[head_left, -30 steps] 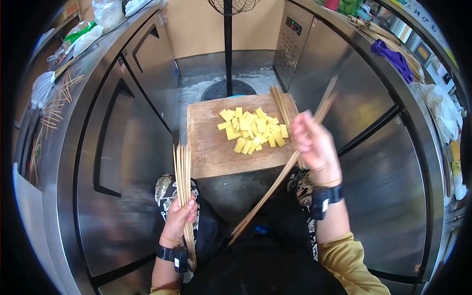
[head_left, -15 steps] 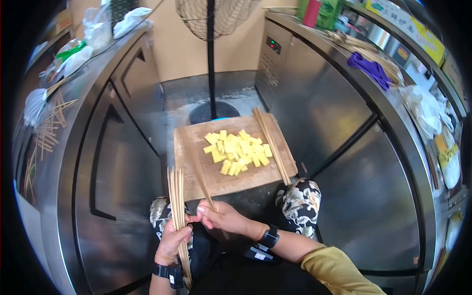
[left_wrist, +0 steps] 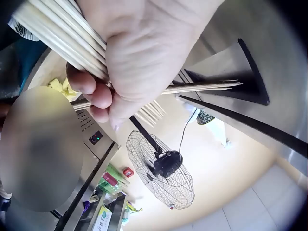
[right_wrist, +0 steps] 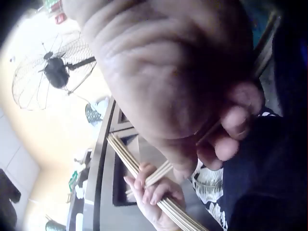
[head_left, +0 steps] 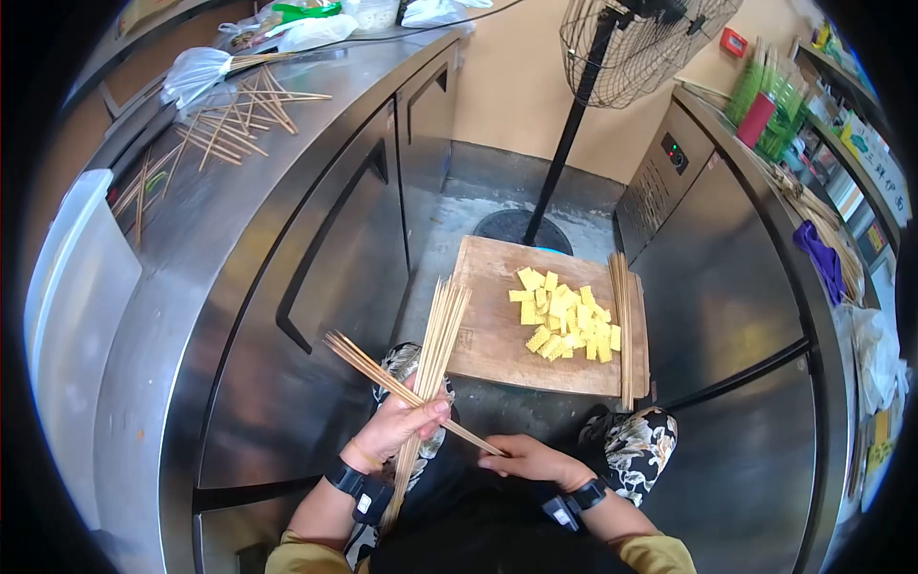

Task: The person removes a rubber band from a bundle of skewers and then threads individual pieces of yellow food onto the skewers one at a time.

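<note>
My left hand (head_left: 406, 426) grips a thick bundle of bamboo skewers (head_left: 442, 325) that points up and slightly right, beside the cutting board's near left corner. A thinner bundle of skewers (head_left: 356, 358) crosses in front of it at the left thumb. The lower right end of that thinner bundle is pinched by my right hand (head_left: 537, 459), over the lap. In the right wrist view the left hand's fingers (right_wrist: 159, 190) curl round the thick bundle. Yellow textured rectangular pieces (head_left: 569, 320) lie heaped on the wooden cutting board (head_left: 492, 356).
More skewers (head_left: 622, 330) lie along the board's right edge. Loose skewers (head_left: 229, 124) are scattered on the left steel counter (head_left: 277, 163). A standing fan (head_left: 574, 115) is behind the board. Steel cabinets (head_left: 736, 287) flank both sides.
The right hand came down from beside the board, bringing the thinner bundle across to the left hand; that bundle now slants up leftward. The left hand keeps its bundle. The head view has turned left.
</note>
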A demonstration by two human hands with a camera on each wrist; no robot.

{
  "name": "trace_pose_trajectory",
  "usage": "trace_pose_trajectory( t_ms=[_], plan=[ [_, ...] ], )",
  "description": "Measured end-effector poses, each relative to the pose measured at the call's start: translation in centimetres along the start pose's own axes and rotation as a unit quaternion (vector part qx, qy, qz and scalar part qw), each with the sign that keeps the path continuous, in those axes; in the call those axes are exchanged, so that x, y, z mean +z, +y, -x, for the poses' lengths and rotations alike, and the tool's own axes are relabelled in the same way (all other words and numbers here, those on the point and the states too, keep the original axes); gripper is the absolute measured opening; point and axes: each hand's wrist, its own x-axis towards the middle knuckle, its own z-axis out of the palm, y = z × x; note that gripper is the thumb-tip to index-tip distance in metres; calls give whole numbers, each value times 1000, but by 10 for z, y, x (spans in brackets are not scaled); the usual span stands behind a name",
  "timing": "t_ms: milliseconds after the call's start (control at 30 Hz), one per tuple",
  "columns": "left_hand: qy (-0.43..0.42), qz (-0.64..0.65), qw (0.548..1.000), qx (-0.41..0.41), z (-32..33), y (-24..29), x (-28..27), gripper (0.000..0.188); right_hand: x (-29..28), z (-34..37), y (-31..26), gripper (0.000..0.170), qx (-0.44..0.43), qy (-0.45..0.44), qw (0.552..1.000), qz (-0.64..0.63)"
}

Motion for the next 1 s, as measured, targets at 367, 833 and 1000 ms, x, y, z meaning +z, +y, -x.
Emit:
trace_pose_trajectory(
  t_ms=[367, 833, 1000],
  plan=[
    [-71, 0, 997, -12, -8, -17, -5, 41, -44, 100, 3, 25, 51, 104, 977, -180],
    [-107, -54, 991, -62, -23, -56, -20, 26, -100, -51, -326, 22, -218, 188, 958, 4],
    [-38, -17, 996, -84, 2, -23, 3, 36, -77, -173, -379, 40, -410, 333, 812, 249]
  ],
)
